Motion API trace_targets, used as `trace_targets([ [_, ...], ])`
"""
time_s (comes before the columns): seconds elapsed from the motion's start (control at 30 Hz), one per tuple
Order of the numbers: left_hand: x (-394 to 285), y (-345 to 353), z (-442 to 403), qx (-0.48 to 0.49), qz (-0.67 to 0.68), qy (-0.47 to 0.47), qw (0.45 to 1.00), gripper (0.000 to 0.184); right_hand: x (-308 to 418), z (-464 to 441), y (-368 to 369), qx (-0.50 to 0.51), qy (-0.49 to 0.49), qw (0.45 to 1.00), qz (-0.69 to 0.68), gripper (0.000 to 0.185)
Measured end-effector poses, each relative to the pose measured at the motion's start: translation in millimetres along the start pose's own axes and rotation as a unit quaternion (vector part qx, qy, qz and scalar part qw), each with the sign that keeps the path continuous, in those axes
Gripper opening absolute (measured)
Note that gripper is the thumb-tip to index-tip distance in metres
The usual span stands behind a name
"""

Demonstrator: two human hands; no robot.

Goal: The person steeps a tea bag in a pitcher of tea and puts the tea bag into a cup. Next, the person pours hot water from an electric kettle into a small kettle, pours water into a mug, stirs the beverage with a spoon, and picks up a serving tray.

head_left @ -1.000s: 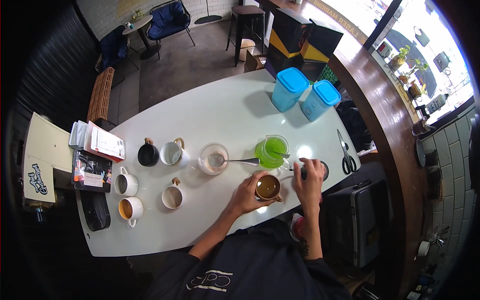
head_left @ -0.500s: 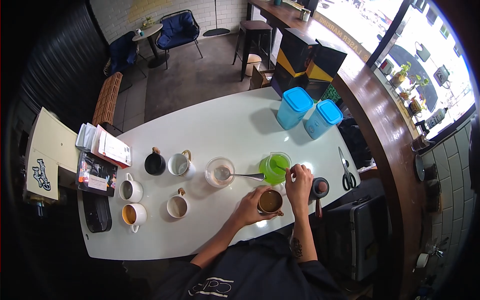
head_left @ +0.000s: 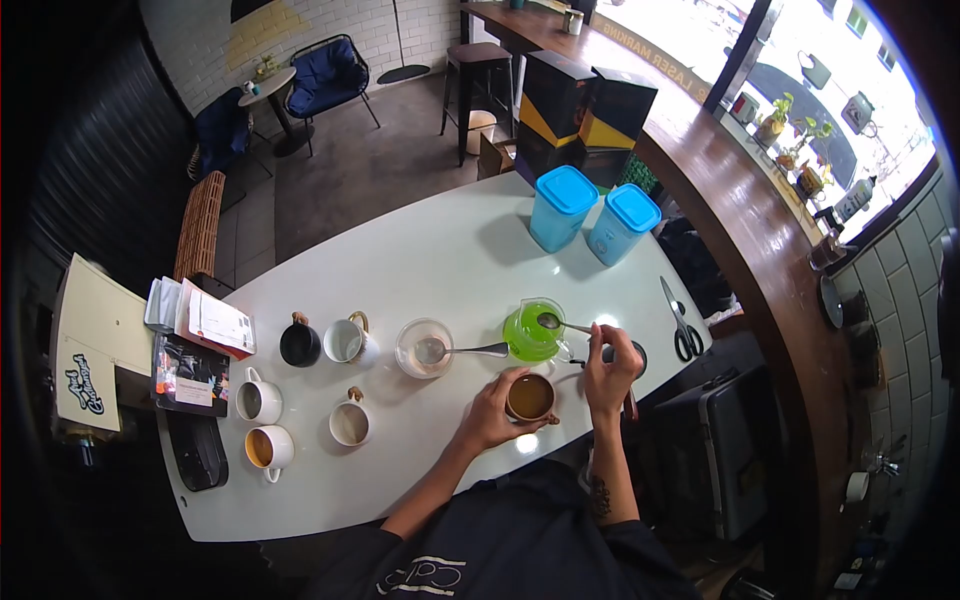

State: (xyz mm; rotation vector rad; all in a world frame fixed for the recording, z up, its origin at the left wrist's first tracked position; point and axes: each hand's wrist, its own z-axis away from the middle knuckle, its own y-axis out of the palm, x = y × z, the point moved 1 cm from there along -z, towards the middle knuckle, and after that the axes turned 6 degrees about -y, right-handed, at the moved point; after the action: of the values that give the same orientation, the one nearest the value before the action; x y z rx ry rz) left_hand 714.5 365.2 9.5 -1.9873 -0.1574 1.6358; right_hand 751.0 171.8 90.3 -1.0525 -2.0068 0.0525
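Note:
My left hand is wrapped round a brown cup with brownish liquid inside, near the table's front edge. My right hand pinches the handle of a metal spoon. The spoon's bowl is over a clear glass jug of bright green liquid, just beyond the cup. A dark round object with a reddish-brown handle is partly hidden behind my right hand. To the left, a clear bowl has another spoon resting across it.
Several mugs stand at left, among them a black one and a white one with orange inside. Two blue lidded containers stand at the back right. Scissors lie near the right edge. Papers and a black tray occupy the left end.
The spoon in my right hand has come up out of the green liquid, its bowl now visible. My right hand has shifted slightly right of the jug. My left hand still holds the cup.

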Motion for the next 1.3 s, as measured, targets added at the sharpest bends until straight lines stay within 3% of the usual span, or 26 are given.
trace_targets([
  [0.1, 0.2, 0.0, 1.3, 0.004, -0.004, -0.016, 1.0, 0.095, -8.6, 11.5, -8.3, -0.01, 0.035, 0.999, 0.007, 0.012],
  [0.17, 1.1, 0.0, 2.0, 0.01, 0.004, -0.03, 0.999, 0.094, -10.2, 18.8, -16.9, -0.065, 0.129, 0.984, -0.101, 0.014],
  [0.37, -4.0, -1.0, 1.9, -0.004, -0.008, -0.028, 1.0, 0.096, 15.0, 19.8, -63.5, -0.033, 0.144, 0.974, -0.169, 0.013],
  [0.43, -2.0, -0.4, 1.1, 0.01, -0.001, -0.026, 1.0, 0.091, 24.4, 21.5, -76.2, 0.059, 0.136, 0.981, -0.124, 0.011],
  [0.57, -4.3, 0.0, 2.0, 0.009, -0.006, -0.04, 0.999, 0.092, 24.3, 43.9, -74.7, 0.148, 0.065, 0.986, -0.039, 0.01],
  [0.6, -3.3, 0.2, 2.2, 0.005, -0.003, -0.038, 0.999, 0.093, 22.3, 52.3, -70.6, 0.161, 0.084, 0.982, -0.046, 0.011],
  [0.83, -0.4, 0.6, 1.5, 0.012, -0.003, -0.037, 0.999, 0.093, 23.1, 66.9, -47.4, 0.147, 0.012, 0.989, 0.01, 0.011],
  [1.07, -0.8, 1.1, 1.5, -0.001, -0.007, -0.03, 1.0, 0.093, 23.3, 72.1, -31.7, 0.179, 0.05, 0.981, -0.053, 0.012],
  [1.3, -1.1, -0.5, 1.7, 0.013, 0.003, -0.05, 0.999, 0.094, 28.4, 69.3, -37.8, 0.296, 0.023, 0.951, -0.083, 0.013],
])
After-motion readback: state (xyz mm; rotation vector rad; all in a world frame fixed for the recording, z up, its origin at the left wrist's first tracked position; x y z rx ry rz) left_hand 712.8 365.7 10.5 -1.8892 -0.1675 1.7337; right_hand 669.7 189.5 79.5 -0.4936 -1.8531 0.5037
